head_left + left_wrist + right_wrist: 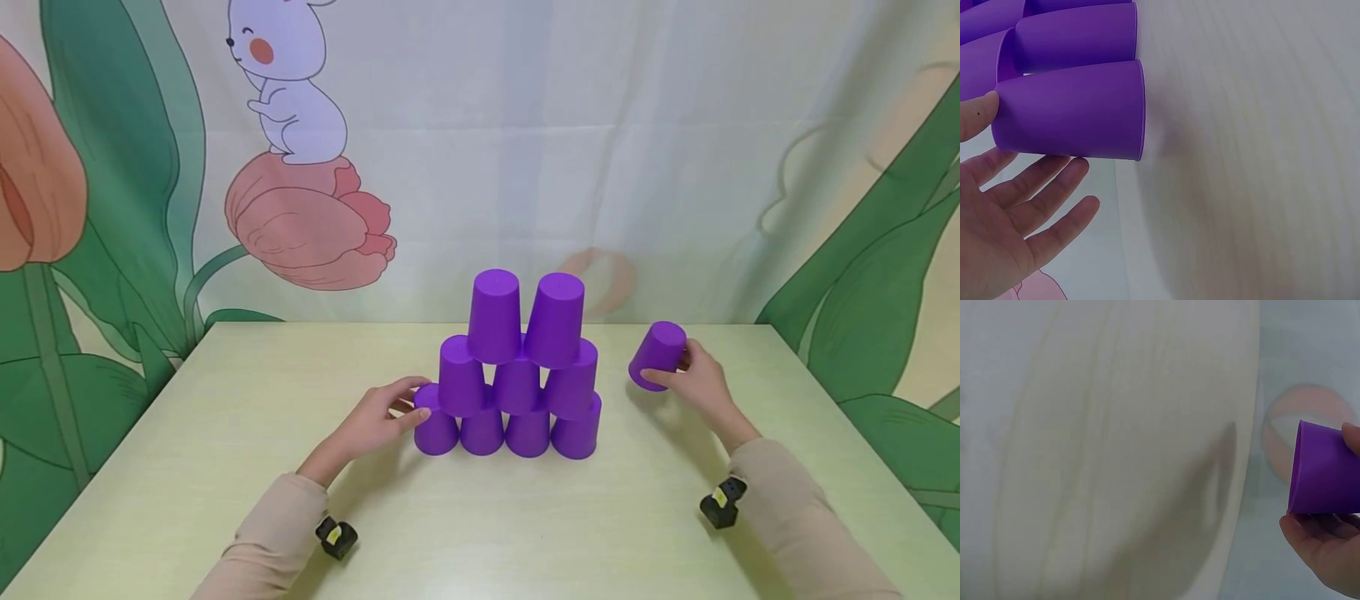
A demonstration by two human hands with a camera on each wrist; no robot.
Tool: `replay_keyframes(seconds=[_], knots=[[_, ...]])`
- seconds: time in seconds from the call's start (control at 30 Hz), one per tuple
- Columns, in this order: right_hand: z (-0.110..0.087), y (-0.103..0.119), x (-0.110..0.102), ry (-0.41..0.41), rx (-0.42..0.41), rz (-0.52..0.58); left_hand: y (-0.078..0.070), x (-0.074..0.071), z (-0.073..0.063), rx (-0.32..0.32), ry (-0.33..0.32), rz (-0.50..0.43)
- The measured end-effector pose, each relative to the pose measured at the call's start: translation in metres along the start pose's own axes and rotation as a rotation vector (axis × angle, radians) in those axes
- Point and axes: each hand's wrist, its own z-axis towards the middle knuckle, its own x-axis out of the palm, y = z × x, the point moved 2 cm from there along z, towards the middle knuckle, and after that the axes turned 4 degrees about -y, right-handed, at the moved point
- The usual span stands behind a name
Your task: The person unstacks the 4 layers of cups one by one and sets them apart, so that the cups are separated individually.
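Note:
Purple plastic cups stand upside down as a pyramid: several in the bottom row, three in the middle, two on top. Beside its lower left corner is my left hand, thumb and extended fingertips at the sides of the leftmost bottom cup. In the left wrist view the fingers lie nearly straight along that cup. Off to the right, my right hand grips a single purple cup, tilted and mouth down, above the table. The right wrist view shows this cup between thumb and fingers.
A pale wood-grain table carries the pyramid. Behind it hangs a light curtain printed with a rabbit, flowers and leaves. Small black devices are strapped at both sleeved wrists.

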Motion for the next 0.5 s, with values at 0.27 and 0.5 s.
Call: replay_keyframes(seconds=[0.27,0.5], knots=[[0.000,-0.003,0.007,0.054,0.059,-0.044,0.001,0.000,0.000,0.005,-0.001,0.001],[0.005,-0.015,0.012,0.091,0.064,-0.082,0.001,0.000,0.000,0.006,0.001,0.000]])
